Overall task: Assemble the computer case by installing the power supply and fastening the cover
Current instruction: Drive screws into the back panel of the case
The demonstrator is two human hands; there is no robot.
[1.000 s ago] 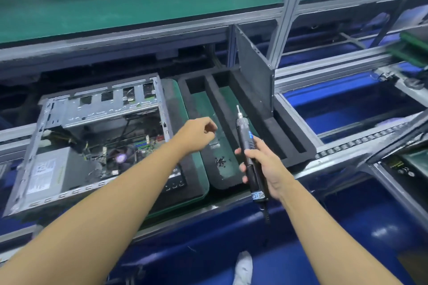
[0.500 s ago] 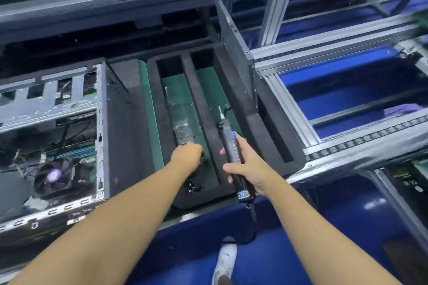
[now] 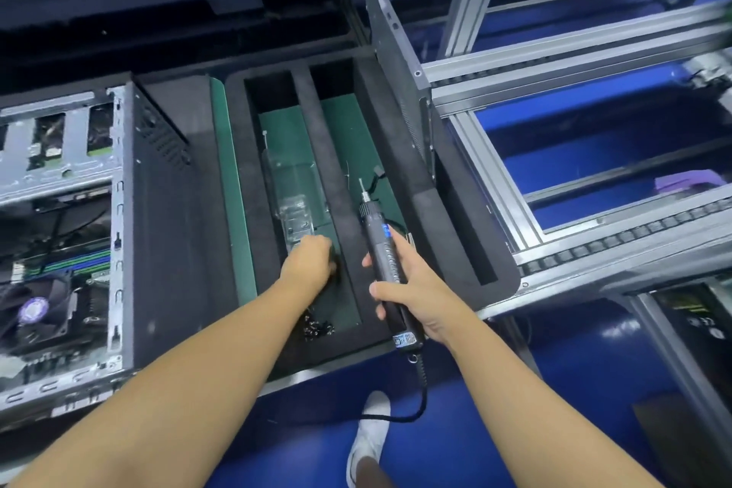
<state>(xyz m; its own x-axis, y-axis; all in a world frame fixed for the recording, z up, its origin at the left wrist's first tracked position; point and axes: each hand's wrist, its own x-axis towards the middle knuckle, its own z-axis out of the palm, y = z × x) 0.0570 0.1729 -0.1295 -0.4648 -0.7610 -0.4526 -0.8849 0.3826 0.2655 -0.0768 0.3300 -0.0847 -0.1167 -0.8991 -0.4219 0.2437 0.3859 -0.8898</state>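
The surface is a work line of grey metal rails (image 3: 594, 254) over a blue floor (image 3: 515, 428), and a white shoe (image 3: 372, 436) shows down there. A black foam tray (image 3: 253, 178) with long slots sits in the middle of the line. The left hand (image 3: 311, 261) reaches down into one slot with its fingers curled under; I cannot tell if it holds anything. A little pile of dark screws (image 3: 317, 327) lies in the same slot, just beside the left wrist, and a clear bag (image 3: 289, 186) lies past the fingers. The right hand (image 3: 412, 289) is wrapped around a black screwdriver (image 3: 378, 242), tip pointing away, over the tray. The case (image 3: 158, 250) lies to the left of both hands, beside the tray. It is grey metal with a dark side, open on top, with a fan (image 3: 35, 309) inside. The dark cover (image 3: 392, 40) stands on edge at the tray's far right, past the right hand.
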